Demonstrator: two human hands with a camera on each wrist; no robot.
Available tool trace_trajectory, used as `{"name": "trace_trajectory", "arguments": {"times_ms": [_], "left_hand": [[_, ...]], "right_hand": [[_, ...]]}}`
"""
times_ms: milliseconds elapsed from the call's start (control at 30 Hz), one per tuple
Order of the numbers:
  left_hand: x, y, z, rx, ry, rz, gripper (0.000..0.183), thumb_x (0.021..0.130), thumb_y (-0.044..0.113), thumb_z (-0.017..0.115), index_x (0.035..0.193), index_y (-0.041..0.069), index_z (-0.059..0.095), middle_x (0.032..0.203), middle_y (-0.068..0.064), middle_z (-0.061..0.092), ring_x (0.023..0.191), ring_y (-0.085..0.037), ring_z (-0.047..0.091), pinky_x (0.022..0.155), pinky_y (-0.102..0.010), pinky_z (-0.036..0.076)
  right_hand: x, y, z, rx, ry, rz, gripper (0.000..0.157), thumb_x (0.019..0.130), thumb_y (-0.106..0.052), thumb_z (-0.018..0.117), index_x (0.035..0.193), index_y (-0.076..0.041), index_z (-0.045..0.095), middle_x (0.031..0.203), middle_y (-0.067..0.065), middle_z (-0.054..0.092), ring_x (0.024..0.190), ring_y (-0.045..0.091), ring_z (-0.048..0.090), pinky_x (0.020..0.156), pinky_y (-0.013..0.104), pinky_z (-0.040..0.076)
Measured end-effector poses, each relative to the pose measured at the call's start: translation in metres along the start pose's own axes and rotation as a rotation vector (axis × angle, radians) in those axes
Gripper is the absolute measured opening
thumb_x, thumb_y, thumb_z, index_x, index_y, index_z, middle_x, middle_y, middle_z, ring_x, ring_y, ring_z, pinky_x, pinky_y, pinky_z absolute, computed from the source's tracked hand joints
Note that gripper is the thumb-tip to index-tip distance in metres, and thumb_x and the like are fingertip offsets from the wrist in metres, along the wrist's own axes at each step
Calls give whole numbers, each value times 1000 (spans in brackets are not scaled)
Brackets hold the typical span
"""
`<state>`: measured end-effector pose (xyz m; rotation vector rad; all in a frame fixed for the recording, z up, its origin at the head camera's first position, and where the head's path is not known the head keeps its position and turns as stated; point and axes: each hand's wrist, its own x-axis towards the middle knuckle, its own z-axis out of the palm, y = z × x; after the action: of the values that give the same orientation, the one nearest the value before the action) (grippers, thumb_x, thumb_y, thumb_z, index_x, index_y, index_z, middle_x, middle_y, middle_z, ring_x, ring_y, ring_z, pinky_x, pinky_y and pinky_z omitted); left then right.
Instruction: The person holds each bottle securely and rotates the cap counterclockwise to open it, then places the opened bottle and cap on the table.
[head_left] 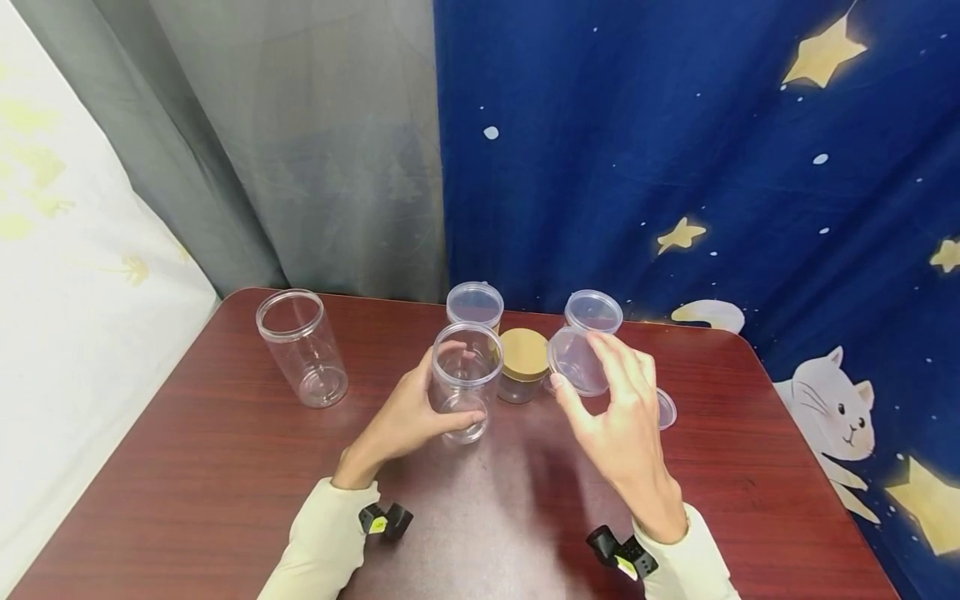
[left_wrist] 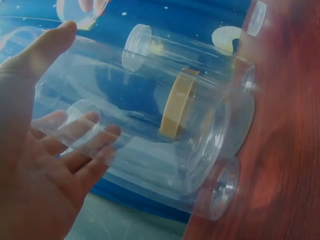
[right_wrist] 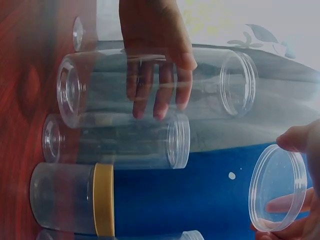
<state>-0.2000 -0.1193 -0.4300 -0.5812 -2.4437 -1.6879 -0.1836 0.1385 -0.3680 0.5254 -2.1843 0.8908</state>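
My left hand (head_left: 408, 408) grips a tall clear open-topped jar (head_left: 468, 379) around its side, thumb on the near side. The jar is upright; whether its base touches the table I cannot tell. To the right, my right hand (head_left: 626, 417) pinches a clear round lid (right_wrist: 256, 187) by its rim, thumb on one edge and fingers on the other. The lid is tilted in the air, apart from the jar. Just behind the hands stands a short clear jar with a gold lid (head_left: 525, 354). Two clear-lidded jars, one at left (head_left: 475, 304) and one at right (head_left: 594, 311), stand farther back.
Another tall clear jar (head_left: 303, 350), without a lid, stands at the table's left. A loose clear lid (head_left: 666, 409) lies beyond my right hand, partly hidden. The dark red wooden table (head_left: 195, 483) ends at a grey and a blue star-patterned curtain (head_left: 600, 150).
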Motion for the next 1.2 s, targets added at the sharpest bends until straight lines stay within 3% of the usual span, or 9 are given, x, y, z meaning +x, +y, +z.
{"name": "trace_trajectory", "arguments": {"times_ms": [433,767,967,1200], "left_hand": [[0,-3,-11,29,161,-44,80,72,25,90,137,23,43,129,1,62,119,-16,58,104,-45,42],[0,-12,-21,69,211,-80,80,73,29,89,137,21,42,133,0,61,113,-17,60,98,-44,45],[0,-20,-25,91,244,-99,81,74,30,88,139,19,41,131,-2,62,112,-20,61,96,-44,46],[1,-27,-29,130,292,-122,81,74,32,88,140,17,42,122,0,64,97,-17,60,90,-41,46]], "right_hand": [[3,27,-15,-59,-45,93,49,77,-16,76,120,2,64,122,18,64,103,35,54,83,41,41],[1,45,-23,-96,-66,196,47,77,-15,75,121,-2,63,118,16,65,93,31,64,81,39,45],[-1,53,-27,-114,-112,254,65,77,-16,75,137,-3,54,125,21,57,103,36,62,89,49,46],[-4,61,-27,-142,-168,281,82,74,-16,78,149,-13,45,121,18,47,102,29,64,91,31,44]]}}
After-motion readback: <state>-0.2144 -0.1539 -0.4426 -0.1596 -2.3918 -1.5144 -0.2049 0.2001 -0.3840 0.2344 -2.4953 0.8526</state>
